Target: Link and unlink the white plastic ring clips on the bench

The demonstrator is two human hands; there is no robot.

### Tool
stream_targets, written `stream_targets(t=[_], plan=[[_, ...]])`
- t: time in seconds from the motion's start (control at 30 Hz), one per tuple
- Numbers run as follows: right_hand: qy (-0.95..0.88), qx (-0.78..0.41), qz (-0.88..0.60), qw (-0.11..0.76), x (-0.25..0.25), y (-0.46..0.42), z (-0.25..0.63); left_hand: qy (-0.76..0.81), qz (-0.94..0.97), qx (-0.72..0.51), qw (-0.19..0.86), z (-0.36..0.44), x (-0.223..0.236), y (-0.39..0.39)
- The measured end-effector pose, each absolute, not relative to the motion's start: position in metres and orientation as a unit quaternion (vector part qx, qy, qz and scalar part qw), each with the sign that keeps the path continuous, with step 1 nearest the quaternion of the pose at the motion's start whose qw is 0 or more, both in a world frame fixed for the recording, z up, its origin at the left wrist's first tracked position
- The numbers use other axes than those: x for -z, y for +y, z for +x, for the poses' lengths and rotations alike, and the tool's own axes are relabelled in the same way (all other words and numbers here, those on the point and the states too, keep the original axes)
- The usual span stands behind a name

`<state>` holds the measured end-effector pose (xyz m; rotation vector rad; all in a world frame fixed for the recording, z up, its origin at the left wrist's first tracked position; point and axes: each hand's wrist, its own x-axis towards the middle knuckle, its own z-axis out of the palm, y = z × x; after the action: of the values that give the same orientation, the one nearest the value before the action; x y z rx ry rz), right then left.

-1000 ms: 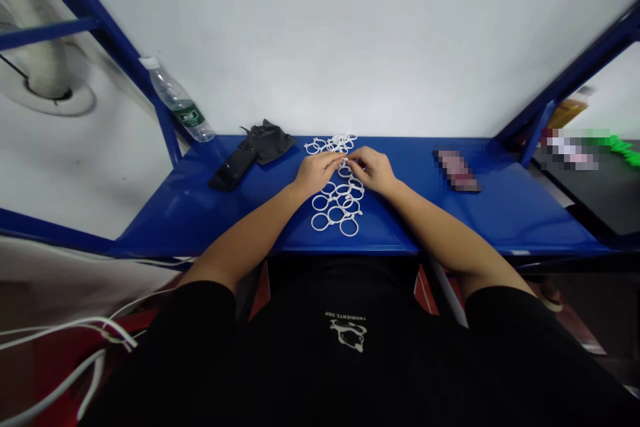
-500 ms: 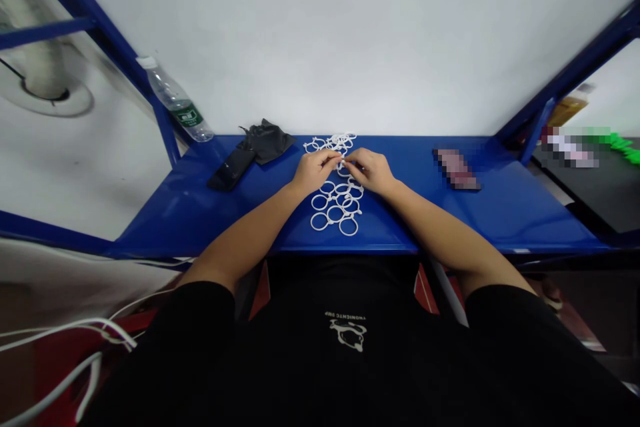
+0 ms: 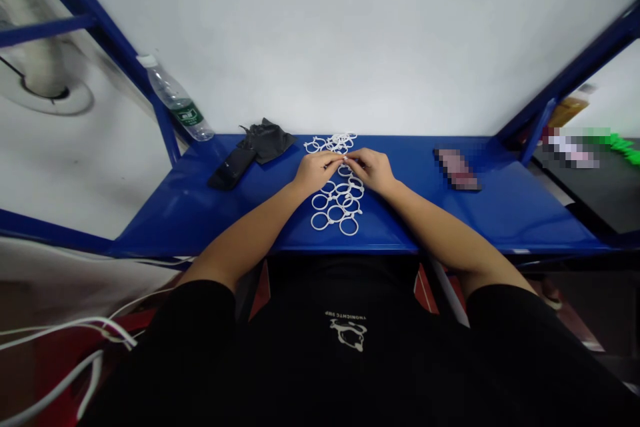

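My left hand (image 3: 316, 170) and my right hand (image 3: 374, 169) meet over the middle of the blue table. Thumb and fingers of each are pinched together on a white plastic ring (image 3: 345, 158), whose small joint shows between the fingertips; the fingers hide part of it. Towards me, several thin white rings (image 3: 331, 221) with little knobs lie flat in a joined, partly overlapping strip. Just beyond my fingertips is a heap of more white rings (image 3: 341, 141).
On the blue table (image 3: 185, 213), a black phone (image 3: 233, 168) and a crumpled black pouch (image 3: 270, 141) lie left. A clear bottle (image 3: 187, 115) leans by the blue frame. A blurred-out flat object (image 3: 457, 169) lies right. A white wall (image 3: 320, 47) stands behind.
Both hands have shifted very slightly, with the fingertips still pinched together on the white ring. The rings on the table look the same.
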<state>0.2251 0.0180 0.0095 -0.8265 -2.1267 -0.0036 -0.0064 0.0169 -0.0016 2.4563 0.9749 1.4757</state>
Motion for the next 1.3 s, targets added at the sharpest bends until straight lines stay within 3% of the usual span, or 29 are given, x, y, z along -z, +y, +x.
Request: stream_targets(t=[0.3, 0.97, 1.3], plan=[[-0.846, -0.004, -0.34, 0.411, -0.009, 0.018, 0.225, 0.327, 0.814, -0.472, 0.087, -0.005, 0.0, 0.014], [-0.837, -0.004, -0.357, 0.415, -0.015, 0.015, 0.225, 0.343, 0.811, -0.471, 0.051, -0.006, -0.003, 0.015], [-0.84, -0.008, -0.384, 0.384, -0.02, 0.025, 0.238, 0.487, 0.812, -0.32, 0.039, -0.034, 0.037, 0.056]])
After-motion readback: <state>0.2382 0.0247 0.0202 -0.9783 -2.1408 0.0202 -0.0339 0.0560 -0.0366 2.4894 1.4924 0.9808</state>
